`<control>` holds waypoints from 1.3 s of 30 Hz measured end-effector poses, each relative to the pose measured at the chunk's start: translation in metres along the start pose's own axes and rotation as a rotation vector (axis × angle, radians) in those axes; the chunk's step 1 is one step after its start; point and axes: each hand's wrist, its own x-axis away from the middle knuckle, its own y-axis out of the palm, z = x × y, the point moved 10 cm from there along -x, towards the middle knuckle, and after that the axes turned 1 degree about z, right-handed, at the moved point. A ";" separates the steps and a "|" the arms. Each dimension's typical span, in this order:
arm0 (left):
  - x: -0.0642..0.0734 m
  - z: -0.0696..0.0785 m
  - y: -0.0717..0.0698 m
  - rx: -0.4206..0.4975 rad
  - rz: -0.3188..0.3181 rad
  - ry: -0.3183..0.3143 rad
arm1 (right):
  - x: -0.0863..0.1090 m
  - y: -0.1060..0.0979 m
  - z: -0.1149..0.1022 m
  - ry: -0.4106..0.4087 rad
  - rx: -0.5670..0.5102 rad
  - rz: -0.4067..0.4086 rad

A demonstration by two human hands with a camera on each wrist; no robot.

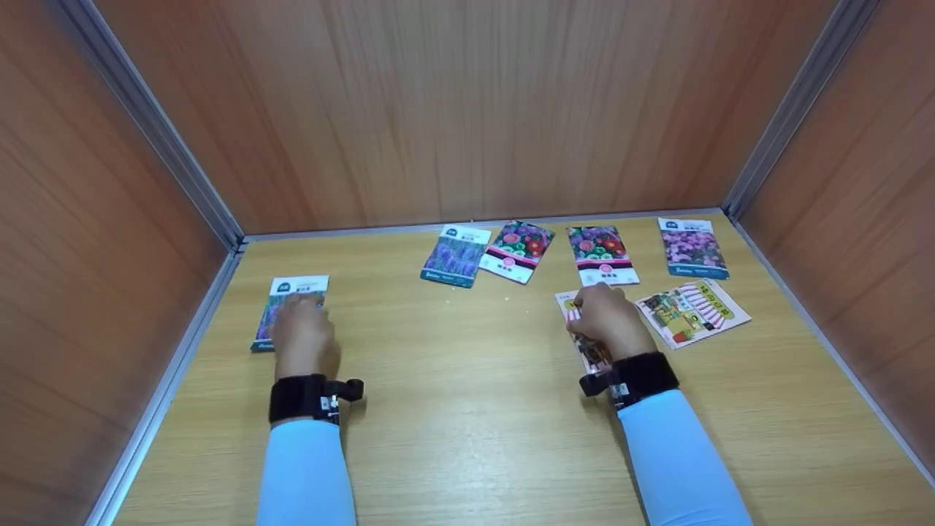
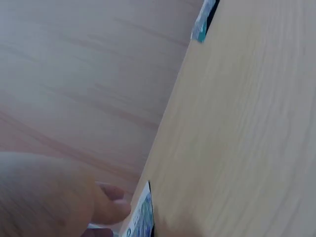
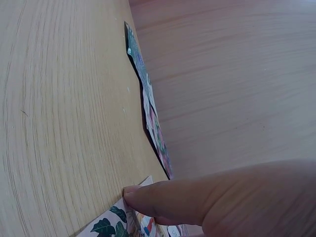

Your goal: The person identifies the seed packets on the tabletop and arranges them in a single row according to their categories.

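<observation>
Over a lavender-pictured flower seed packet (image 1: 264,332) lying at the left is my left hand (image 1: 303,332). Its fingers are bent, and the fingertips' contact with the packet is hidden. In the left wrist view the thumb (image 2: 111,210) is close beside that packet (image 2: 143,217). My right hand (image 1: 610,318) pinches a packet with red-and-white stripes (image 1: 593,354) near its edge. In the right wrist view the thumb (image 3: 148,197) lies over the edge of this packet (image 3: 108,224), which shows green leaves; the other fingers are mostly hidden.
Along the back lie a lavender packet (image 1: 456,256), a zinnia-like flower packet (image 1: 517,252), another like it (image 1: 603,256) and a pink-flower packet (image 1: 692,248). A second striped packet (image 1: 692,313) lies right of my right hand. Wood-grain panels (image 1: 482,109) enclose the table (image 1: 453,409).
</observation>
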 end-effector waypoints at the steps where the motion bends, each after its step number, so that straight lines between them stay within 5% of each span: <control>1: -0.001 0.007 0.001 0.015 0.009 0.024 | 0.000 0.000 0.000 0.005 -0.006 -0.001; 9: 0.004 0.085 0.038 0.039 -0.045 0.232 | -0.002 0.002 0.002 0.029 -0.016 -0.023; 19: 0.017 0.164 0.095 -0.107 -0.124 0.324 | -0.002 0.003 -0.003 -0.004 -0.005 -0.013; 27: 0.007 0.197 0.121 -0.141 -0.167 0.338 | 0.000 0.001 0.000 -0.029 0.041 0.023; 39: -0.010 0.192 0.133 -0.265 -0.210 0.324 | -0.001 0.003 -0.001 -0.042 0.066 0.007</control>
